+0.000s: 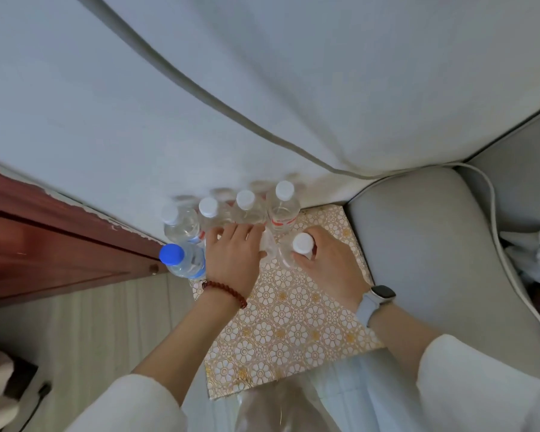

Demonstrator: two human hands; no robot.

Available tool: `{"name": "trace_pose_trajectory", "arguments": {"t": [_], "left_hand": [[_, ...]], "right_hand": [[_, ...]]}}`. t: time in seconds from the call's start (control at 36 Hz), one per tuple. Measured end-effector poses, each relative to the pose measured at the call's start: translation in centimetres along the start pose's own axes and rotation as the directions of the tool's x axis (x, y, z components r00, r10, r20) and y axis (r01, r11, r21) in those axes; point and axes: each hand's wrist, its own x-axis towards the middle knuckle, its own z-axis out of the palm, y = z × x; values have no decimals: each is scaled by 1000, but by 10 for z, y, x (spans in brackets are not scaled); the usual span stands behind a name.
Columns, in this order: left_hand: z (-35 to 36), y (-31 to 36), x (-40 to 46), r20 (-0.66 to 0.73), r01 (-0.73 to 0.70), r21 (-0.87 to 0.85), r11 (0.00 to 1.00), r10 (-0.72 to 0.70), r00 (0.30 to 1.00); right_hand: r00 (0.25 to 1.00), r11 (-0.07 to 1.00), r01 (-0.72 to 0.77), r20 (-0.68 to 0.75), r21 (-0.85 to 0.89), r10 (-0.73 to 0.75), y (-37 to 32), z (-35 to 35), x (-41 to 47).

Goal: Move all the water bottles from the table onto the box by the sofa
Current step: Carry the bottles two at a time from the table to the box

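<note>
Right hand (pixel 328 263) fingers curl round a bottle (pixel 296 254) on the box (pixel 293 322); left hand (pixel 231 257) fingers grip another, mostly hidden. Crowded neighbours beside the box's far edge could topple if nudged.

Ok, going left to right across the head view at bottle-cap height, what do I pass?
Wooden door → blue-capped bottle → left hand → white-capped bottle in the right hand's hold → right hand → sofa cushion.

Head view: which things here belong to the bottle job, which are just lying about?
Job:
- white-capped bottles
- blue-capped bottle
- bottle in right hand
- left hand
- patterned box

Lying about:
- sofa
- curtain
- wooden cabinet
</note>
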Motion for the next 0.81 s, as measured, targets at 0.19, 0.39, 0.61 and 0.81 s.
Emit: {"name": "trace_pose_trajectory", "arguments": {"t": [0.19, 0.39, 0.61, 0.81], "left_hand": [[17, -10, 6, -11, 0, -7, 1000, -1, 1000], [23, -8, -2, -58, 8, -6, 1000, -8, 998], [28, -4, -12, -18, 24, 105, 994, -23, 1000], [20, 1, -8, 35, 47, 97, 994, -50, 998]], "right_hand": [[999, 999, -36, -15, 36, 36, -13, 8, 31], [999, 997, -45, -3, 57, 45, -10, 11, 31], [992, 990, -101, 83, 97, 93, -16, 9, 29], [989, 996, -77, 131, 54, 70, -23, -10, 19]]}}
